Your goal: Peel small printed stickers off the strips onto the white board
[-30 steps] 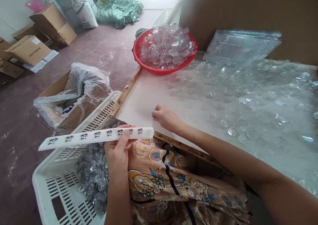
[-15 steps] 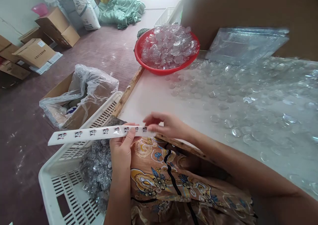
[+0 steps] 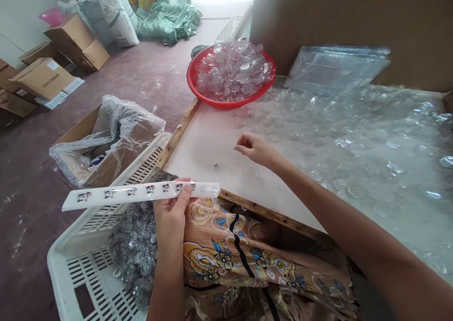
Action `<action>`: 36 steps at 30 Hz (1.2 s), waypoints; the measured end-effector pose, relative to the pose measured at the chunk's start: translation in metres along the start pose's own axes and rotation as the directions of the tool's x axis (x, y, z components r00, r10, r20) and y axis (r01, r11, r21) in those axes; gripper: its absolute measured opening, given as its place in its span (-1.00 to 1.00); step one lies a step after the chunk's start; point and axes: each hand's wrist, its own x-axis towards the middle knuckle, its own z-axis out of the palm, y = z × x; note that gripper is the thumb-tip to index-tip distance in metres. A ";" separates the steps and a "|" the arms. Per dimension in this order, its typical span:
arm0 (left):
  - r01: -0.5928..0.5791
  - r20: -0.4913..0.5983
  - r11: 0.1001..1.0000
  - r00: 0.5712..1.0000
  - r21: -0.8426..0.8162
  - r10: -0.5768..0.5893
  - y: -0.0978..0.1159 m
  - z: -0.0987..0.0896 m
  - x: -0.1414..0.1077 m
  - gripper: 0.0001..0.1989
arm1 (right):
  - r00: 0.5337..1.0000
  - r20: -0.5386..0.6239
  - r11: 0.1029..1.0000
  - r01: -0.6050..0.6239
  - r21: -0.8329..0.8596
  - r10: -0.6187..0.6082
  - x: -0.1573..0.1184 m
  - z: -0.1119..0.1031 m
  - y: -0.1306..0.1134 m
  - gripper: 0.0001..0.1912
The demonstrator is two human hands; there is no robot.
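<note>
Through the head camera, I have the left hand (image 3: 171,212) holding a white strip (image 3: 97,197) of small printed figures between thumb and fingers, above the edge of a slotted white crate (image 3: 61,250). My right hand (image 3: 260,150) is over the white tabletop (image 3: 198,134), thumb and fingers pinched narrow on a tiny dark piece (image 3: 234,148), too small to make out. A small printed figure (image 3: 216,166) shows on the tabletop between the strip and that hand, near clear discs (image 3: 354,189).

White table (image 3: 194,144) | red basin (image 3: 226,105) | scattered clear discs (image 3: 343,143) | clear plastic sheet (image 3: 334,70) | small printed figure (image 3: 216,166)
</note>
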 end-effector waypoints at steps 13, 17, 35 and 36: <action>0.010 0.012 1.000 1.000 0.010 -0.010 0.001 0.000 0.001 -0.73 | 0.994 0.088 0.932 -0.027 -0.362 0.063 0.011 0.007 0.012 -0.91; 0.009 0.013 1.000 1.000 0.007 -0.009 0.001 0.000 0.001 -0.70 | 0.999 0.009 0.872 0.038 -0.488 -0.039 0.009 0.020 0.019 -0.93; -0.004 0.048 0.999 0.999 0.032 0.003 0.000 -0.001 -0.002 -0.46 | 0.839 0.061 0.837 0.531 0.132 -0.541 -0.074 0.072 -0.079 -0.89; -0.001 0.043 1.000 0.999 0.032 -0.001 0.000 -0.001 -0.002 -0.45 | 0.835 0.045 0.832 0.540 0.128 -0.549 -0.074 0.071 -0.078 -0.88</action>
